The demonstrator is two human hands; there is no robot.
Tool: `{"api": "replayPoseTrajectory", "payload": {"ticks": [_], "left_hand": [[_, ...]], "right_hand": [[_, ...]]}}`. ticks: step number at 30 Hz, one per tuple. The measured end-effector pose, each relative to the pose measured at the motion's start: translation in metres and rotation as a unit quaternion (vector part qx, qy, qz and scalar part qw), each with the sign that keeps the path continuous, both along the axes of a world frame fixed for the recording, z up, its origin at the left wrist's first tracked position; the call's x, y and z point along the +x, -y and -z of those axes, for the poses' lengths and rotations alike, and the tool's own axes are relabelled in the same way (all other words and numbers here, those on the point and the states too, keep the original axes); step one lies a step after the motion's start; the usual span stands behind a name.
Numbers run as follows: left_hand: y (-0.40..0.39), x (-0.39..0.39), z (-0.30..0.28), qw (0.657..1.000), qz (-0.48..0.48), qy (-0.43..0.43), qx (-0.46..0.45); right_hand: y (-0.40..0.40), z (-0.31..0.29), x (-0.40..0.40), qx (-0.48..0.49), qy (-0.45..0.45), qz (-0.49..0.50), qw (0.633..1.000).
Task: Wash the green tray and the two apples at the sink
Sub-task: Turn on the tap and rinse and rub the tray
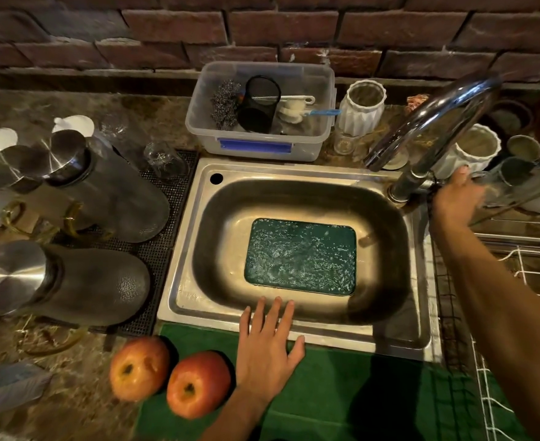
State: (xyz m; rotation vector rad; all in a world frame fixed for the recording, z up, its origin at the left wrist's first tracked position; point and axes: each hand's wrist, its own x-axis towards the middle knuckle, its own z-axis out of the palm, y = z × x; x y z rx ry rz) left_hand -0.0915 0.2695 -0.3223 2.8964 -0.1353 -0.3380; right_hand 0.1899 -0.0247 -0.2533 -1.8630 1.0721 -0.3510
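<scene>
The green tray (300,256) lies flat on the bottom of the steel sink (198,237), wet and speckled with water. Two red apples sit on the counter in front of the sink's left corner, one (139,368) further left, the other (198,384) on the edge of a green cloth (342,396). My left hand (267,348) rests flat with fingers straight on the sink's front rim, right of the apples. My right hand (456,198) reaches behind the base of the chrome tap (427,122); its fingers are blurred and partly hidden.
A clear tub (259,144) with scrubbers and brushes stands behind the sink. Dark steel-lidded jugs (103,186) and glasses fill the mat on the left. White ribbed pots (362,106) and cups crowd the tap. A wire rack (523,281) lies to the right.
</scene>
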Motion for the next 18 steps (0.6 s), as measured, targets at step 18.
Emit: {"api": "replayPoseTrajectory", "payload": {"ticks": [18], "left_hand": [[0.004,0.114,-0.012,0.892,-0.332,-0.049,-0.302]], "right_hand": [[-0.068,0.042,-0.081,0.115,-0.028,-0.181,0.976]]}}
